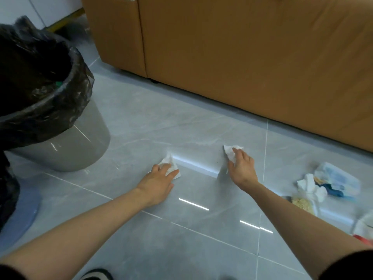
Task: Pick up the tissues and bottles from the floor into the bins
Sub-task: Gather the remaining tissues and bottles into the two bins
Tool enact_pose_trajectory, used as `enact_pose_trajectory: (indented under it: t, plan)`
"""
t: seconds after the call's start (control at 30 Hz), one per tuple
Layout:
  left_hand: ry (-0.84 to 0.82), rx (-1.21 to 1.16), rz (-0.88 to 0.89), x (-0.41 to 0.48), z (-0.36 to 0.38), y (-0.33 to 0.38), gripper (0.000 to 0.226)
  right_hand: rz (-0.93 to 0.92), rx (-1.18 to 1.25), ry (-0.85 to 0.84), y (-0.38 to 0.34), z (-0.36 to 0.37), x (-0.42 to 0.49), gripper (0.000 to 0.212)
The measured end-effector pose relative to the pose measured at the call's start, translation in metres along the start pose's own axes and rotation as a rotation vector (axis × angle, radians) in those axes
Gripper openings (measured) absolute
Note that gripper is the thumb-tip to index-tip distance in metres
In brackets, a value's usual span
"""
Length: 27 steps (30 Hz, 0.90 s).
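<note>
Two bare hands were down on the glossy grey tiled floor (131,126), each on a crumpled white tissue. The left hand (159,178) lay flat-ish w/ fingers curled over the left white tissue (171,164), which sat approx centre of frame, just right of the grey plastic bin w/ black bag liner (60,122). That tissue's long axis ran diagonally, from a peak pointing away from the person to a corner near the fingertips. Fingers were pressed on it, closing round it, tissue touching the floor.

The right hand (242,166) had its fingers bunched on the right white tissue (230,152), nearer the tan-brown leather sofa base (242,57). This tissue stood more upright, long axis roughly vertical in frame, a point sticking up at its far left. Can't tell if it was lifted clear of the tile.

The 2 tissues were well apart, a bright light reflection between them.

At the right edge lay a pile of mixed litter (331,184): white wads, blue-and-white wrapper, sthg crumbly and yellowish nearby. A blue round object (22,215) sat at bottom left, partly hidden by the black liner. Both forearms were bare, dark sleeves at the frame corners.
</note>
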State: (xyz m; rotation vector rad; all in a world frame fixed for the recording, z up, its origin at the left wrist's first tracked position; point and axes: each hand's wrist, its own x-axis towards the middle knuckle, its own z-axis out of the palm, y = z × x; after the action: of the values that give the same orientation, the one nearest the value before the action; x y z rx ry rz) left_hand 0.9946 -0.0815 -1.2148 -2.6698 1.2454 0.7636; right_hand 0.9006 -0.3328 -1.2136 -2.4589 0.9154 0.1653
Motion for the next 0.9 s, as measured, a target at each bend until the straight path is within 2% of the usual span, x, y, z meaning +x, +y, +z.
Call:
enact_pose_trajectory:
  t: [0.07,0.17,0.23,0.3,0.4,0.47,0.57,0.7,0.8,0.9]
  plan:
    - [-0.021,-0.007,0.003,0.001,0.001,-0.001,0.065,-0.016,-0.056,-0.121,0.001,0.002,-0.001,0.049]
    - [-0.025,-0.087,-0.007,0.001,0.000,-0.002,0.081,-0.038,-0.137,-0.149,-0.004,0.005,-0.003,0.042]
    - [0.006,-0.128,-0.021,-0.001,0.000,-0.003,0.083,-0.061,-0.161,-0.175,-0.009,0.008,-0.007,0.038]
    - [0.031,-0.147,-0.042,-0.003,0.003,-0.005,0.073,-0.089,-0.157,-0.218,-0.014,0.013,-0.012,0.036]
    - [0.078,-0.167,-0.059,-0.008,0.007,-0.010,0.040,-0.112,-0.127,-0.266,-0.022,0.023,-0.021,0.036]
    - [0.099,-0.192,-0.056,-0.012,0.010,-0.012,0.029,-0.103,-0.097,-0.290,-0.027,0.026,-0.025,0.035]
    - [0.149,-0.326,-0.073,-0.023,0.014,-0.016,0.020,-0.068,0.037,-0.314,-0.039,0.030,-0.032,0.028]
    - [0.316,-0.578,-0.140,-0.042,0.008,-0.024,0.011,-0.092,0.232,-0.302,-0.067,0.039,-0.052,0.024]
    - [0.474,-0.653,-0.187,-0.057,-0.009,-0.034,0.013,-0.147,0.384,-0.305,-0.102,0.038,-0.064,0.021]
    - [0.633,-0.740,-0.218,-0.078,-0.037,-0.043,0.022,-0.283,0.476,-0.292,-0.145,0.029,-0.075,0.011]
